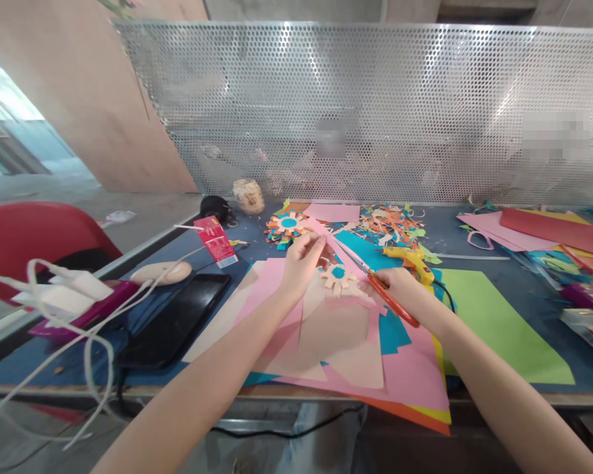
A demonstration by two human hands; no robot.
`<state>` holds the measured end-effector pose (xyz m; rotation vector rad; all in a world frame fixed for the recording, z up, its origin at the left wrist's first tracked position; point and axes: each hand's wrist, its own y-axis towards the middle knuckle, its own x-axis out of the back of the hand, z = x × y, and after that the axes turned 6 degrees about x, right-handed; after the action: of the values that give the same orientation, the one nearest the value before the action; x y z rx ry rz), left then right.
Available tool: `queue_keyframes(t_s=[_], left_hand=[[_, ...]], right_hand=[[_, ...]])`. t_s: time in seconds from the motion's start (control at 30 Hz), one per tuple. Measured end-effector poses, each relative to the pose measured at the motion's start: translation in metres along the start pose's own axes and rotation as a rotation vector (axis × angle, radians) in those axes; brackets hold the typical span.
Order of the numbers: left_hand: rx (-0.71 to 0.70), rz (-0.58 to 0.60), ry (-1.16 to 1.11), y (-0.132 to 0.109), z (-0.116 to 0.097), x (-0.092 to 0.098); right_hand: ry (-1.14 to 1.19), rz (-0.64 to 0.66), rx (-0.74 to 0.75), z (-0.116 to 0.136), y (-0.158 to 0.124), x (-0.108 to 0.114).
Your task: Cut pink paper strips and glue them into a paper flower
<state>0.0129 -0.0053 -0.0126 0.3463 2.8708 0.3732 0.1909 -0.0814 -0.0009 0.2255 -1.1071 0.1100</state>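
Note:
Between its closed fingers, my left hand [304,259] holds a strip of pink paper [317,228] above the stacked sheets. My right hand [398,289] is closed round the orange handles of a pair of scissors [393,304]. The blades point up and left, reaching the pink paper close to my left fingertips. Just below both hands lies a cream paper flower [338,275] with a blue centre. A layered paper flower [289,224] in orange, cream and blue rests beyond my left hand. Sheets of cream paper [343,336] lie under the hands.
A yellow glue gun [411,260] lies beside my right hand. Shredded paper scraps [390,224] are heaped at the back. Green paper [499,322] lies at right; a black tablet [178,319], white cables [91,336] and a power strip at left. A perforated metal panel [375,112] stands behind.

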Motion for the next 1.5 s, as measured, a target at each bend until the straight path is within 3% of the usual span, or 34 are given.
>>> queue_keyframes(t_s=[0.5,0.83,1.5], left_hand=[[0.009,0.023,0.053,-0.0037,-0.0037,-0.0038],[0.048,0.063,0.039,-0.0092,-0.0034,-0.0092],[0.017,0.027,0.028,-0.0048,-0.0016,-0.0054]], right_hand=[[0.050,0.007,-0.047,0.0029,0.0007,0.0004],[0.022,-0.018,0.000,-0.0004,0.0009,-0.0018],[0.021,0.003,-0.033,0.0015,0.0015,-0.0011]])
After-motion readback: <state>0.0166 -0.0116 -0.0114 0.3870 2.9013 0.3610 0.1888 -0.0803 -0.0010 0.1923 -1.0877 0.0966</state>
